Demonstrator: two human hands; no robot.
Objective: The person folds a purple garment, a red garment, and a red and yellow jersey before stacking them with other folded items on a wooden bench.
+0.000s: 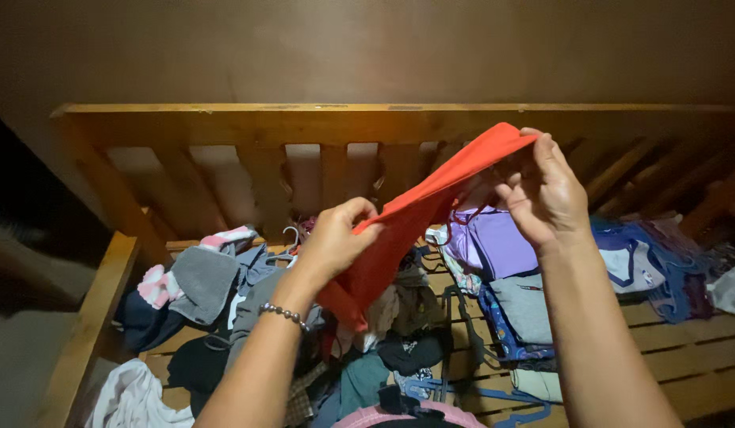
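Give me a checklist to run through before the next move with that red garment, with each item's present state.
1. Left hand grips the red garment at its lower part: ok.
2. Right hand pinches the garment's upper edge with its fingers: ok.
3. Garment held up off the clothes pile: ok.
4. Fabric stretched flat between the hands: not ok, it is bunched and folded near the left hand.
5. Bare slats on the wooden bench to the right for setting it down: ok.
6. Plastic hanger within reach, behind the left hand: ok, though whether it is tangled in the pile, cannot tell.
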